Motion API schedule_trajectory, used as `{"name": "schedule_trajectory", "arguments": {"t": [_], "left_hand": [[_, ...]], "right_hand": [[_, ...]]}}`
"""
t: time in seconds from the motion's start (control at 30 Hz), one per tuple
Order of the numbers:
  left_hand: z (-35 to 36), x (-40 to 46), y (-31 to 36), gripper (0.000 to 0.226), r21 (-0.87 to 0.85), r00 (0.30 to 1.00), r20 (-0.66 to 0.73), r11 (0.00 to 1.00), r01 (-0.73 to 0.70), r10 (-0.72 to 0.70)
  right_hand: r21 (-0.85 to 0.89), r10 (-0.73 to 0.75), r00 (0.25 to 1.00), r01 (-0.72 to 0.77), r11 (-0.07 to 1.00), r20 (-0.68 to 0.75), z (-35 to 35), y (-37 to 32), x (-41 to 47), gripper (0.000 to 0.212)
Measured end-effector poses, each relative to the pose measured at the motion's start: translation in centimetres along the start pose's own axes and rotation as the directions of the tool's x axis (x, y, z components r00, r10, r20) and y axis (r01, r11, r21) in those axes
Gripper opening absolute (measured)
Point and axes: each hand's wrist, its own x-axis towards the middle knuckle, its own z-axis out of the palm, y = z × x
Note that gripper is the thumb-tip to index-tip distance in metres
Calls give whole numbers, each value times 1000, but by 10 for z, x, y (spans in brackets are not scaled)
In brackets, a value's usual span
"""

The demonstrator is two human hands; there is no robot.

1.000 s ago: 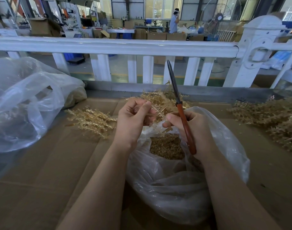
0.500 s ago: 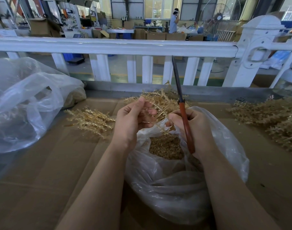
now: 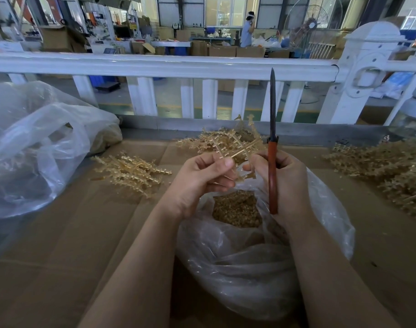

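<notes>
My left hand (image 3: 197,181) pinches a yellowish plastic sprue (image 3: 237,150), a thin branched frame with small parts on it, above an open clear plastic bag (image 3: 249,268). My right hand (image 3: 287,185) touches the other end of the sprue with its fingertips and grips a tool (image 3: 272,147) with a red-brown handle and dark pointed blades standing upright. Small tan pieces (image 3: 236,211) fill the bottom of the bag, seen through its mouth between my wrists.
Piles of sprues lie on the cardboard-covered table (image 3: 72,245): one at the left (image 3: 131,171), one behind my hands (image 3: 228,138), a large one at the right (image 3: 391,171). A big clear bag (image 3: 36,147) sits far left. A white railing (image 3: 166,67) borders the table's back.
Both hands have lifted slightly and the sprue now stands clearer between them. The tool has swung from a leftward tilt to nearly upright.
</notes>
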Motion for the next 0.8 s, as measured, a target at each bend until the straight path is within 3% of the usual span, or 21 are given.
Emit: {"name": "schedule_trajectory", "arguments": {"t": [0.17,0.47,0.67,0.8], "left_hand": [[5,-1,0,20,46,997,69,999,19,-22],[6,-1,-1,7,-5,1000,19,1000,15,-15],[2,3,2,12,-127,988,-153,991,-51,31],[-2,5,1,24,-129,963,-257,984,-119,82]], "right_hand": [[22,-13,999,14,1000,-30,0,-3,-1,8],[33,-26,1000,26,999,-16,-1,0,1,6],[-214,-100,995,96,972,-7,-4,15,7,36],[-359,-122,987,153,921,108,-4,22,7,47]]}}
